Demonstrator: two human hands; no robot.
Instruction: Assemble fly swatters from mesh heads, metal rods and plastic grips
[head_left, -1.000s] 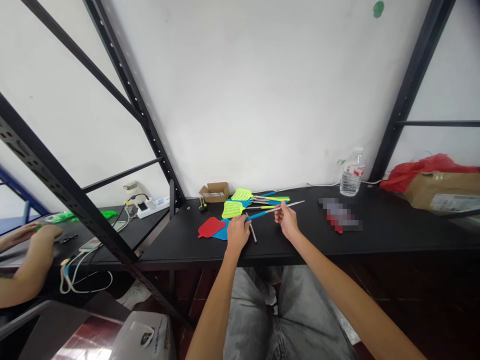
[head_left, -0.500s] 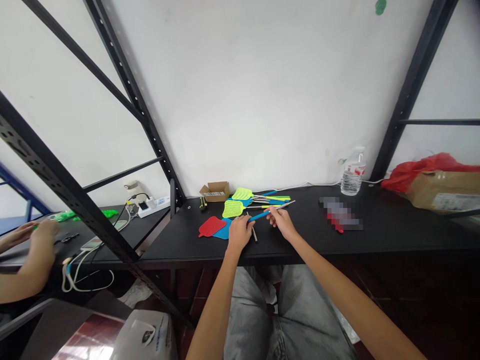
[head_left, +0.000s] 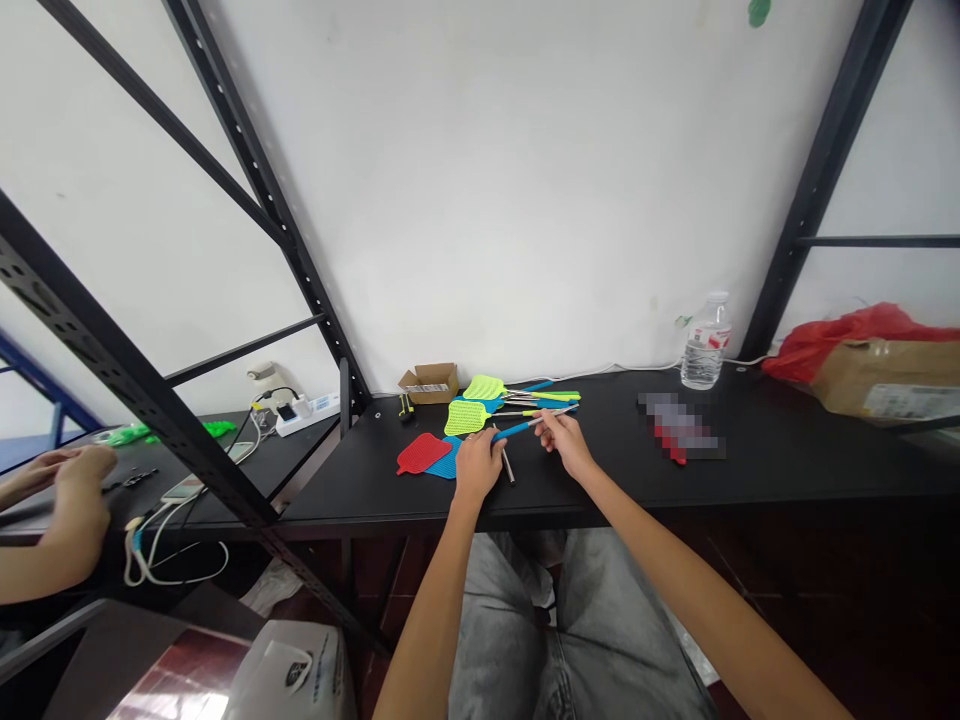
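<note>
My left hand (head_left: 480,465) is closed round the near end of a blue fly swatter handle (head_left: 513,431). My right hand (head_left: 566,442) pinches the same piece farther along, where a thin metal rod (head_left: 556,412) shows beyond the fingers. Just left of my left hand lie a red fly swatter head (head_left: 424,453) and a blue fly swatter head (head_left: 444,461), partly overlapping. Another metal rod (head_left: 508,464) slants across the table between my hands. Behind them lie several fly swatters, among them a yellow-green one (head_left: 466,417).
A small cardboard box (head_left: 429,383) stands by the wall. A water bottle (head_left: 705,342) and a blurred-out object (head_left: 681,428) are to the right, then a carton (head_left: 885,380) with a red bag (head_left: 862,328). On the left, beyond a black upright (head_left: 142,350), another person's hands (head_left: 67,465) work near cables.
The rod tip beyond my right hand has drawn slightly left and down, and less of it sticks out. My hands stay nearly in place. The other person's hands have come closer together.
</note>
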